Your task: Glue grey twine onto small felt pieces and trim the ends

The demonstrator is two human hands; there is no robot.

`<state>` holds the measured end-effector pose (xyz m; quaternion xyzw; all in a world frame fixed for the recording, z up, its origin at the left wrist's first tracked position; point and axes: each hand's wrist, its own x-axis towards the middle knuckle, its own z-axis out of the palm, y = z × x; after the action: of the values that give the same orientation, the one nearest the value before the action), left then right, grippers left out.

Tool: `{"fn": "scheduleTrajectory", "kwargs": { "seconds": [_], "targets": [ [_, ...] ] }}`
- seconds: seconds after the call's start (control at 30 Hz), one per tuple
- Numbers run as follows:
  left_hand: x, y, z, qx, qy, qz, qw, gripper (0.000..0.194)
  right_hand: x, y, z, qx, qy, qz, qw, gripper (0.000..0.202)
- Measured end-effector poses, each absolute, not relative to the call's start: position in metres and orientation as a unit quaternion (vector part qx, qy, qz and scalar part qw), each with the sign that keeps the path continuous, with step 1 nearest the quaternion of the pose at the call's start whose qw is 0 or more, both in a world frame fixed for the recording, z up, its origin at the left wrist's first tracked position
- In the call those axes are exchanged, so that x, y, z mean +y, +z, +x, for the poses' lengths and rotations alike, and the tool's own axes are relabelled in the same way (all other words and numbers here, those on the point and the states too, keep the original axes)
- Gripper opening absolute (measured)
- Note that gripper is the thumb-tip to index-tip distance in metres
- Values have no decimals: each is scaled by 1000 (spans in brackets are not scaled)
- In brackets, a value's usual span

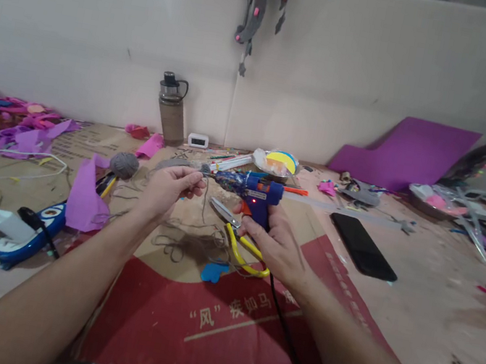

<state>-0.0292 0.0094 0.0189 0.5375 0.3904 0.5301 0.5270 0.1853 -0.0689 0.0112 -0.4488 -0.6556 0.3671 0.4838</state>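
Scraps point(29, 128) heap at the far left of the crowded tabletop point(428, 302), behind a blue power strip point(29, 235) with a white plug in it. Beside a yarn ball point(124, 165), a bottle point(171, 122) stands capped, its contents hard to make out. My left hand point(183, 184) pinches closed, apparently on grey yarn point(206, 200), at the nozzle of the glue gun point(255, 189). Work appears mid-step: the gun is raised above the cardboard point(144, 315), its red light on, but I can make out no finished joint. Loose yarn and a blue cutout point(214, 272) lie below, seemingly yet to be used, near open scissors point(251, 265). Behind, a dish point(261, 163) holds yellow and orange pieces. My right hand point(277, 238) wraps the gun's grip, fingers curled by the orange trigger. Past my phone point(363, 246), at right, a tray point(430, 210) holds pink pieces and clear plastic.
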Motion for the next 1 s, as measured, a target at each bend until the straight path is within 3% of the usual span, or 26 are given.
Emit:
{"fn": "scheduleTrajectory", "kwargs": {
  "seconds": [0.67, 1.0],
  "targets": [
    [3, 19, -23, 405, 545, 569, 464, 17, -68, 9, 183, -717, 225, -481, 452, 22],
    [2, 19, -22, 409, 550, 574, 448, 18, -68, 9, 182, -724, 188, -483, 456, 36]
  ]
}}
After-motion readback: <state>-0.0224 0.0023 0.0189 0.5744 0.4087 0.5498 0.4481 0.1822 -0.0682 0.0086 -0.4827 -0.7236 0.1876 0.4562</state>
